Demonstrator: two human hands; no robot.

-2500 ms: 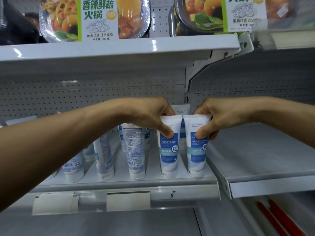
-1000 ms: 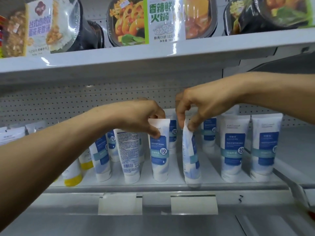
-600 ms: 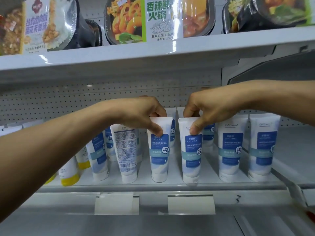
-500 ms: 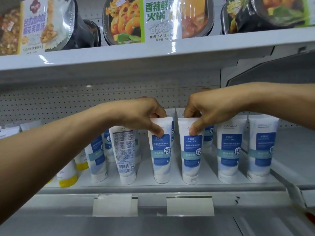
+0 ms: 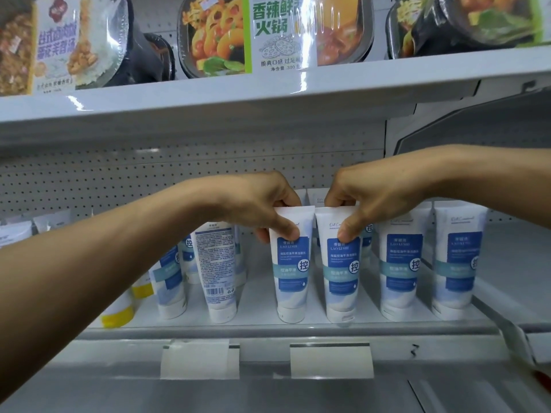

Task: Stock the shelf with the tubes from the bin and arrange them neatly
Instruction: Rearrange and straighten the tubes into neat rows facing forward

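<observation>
Several white tubes with blue labels stand cap-down on the grey shelf [image 5: 298, 330]. My left hand [image 5: 256, 204] pinches the top of one front-row tube [image 5: 292, 272]. My right hand [image 5: 366, 201] pinches the top of the tube right beside it [image 5: 341, 275]. Both tubes stand upright with their labels facing me. Two more tubes [image 5: 401, 266] [image 5: 459, 263] stand to the right in the same row. A tube with its back label and barcode outward [image 5: 216, 263] stands to the left. The bin is out of view.
Yellow-capped tubes [image 5: 119, 311] stand at the far left of the shelf. The upper shelf [image 5: 268, 87] carries boxed hot-pot meals [image 5: 277, 34]. Blank price tags [image 5: 331, 360] hang on the shelf's front rail. A neighbouring shelf [image 5: 530, 281] adjoins on the right.
My right hand has turned its tube from side-on to label-forward and stood it upright beside the left tube. Both hands keep their pinch on the tube tops.
</observation>
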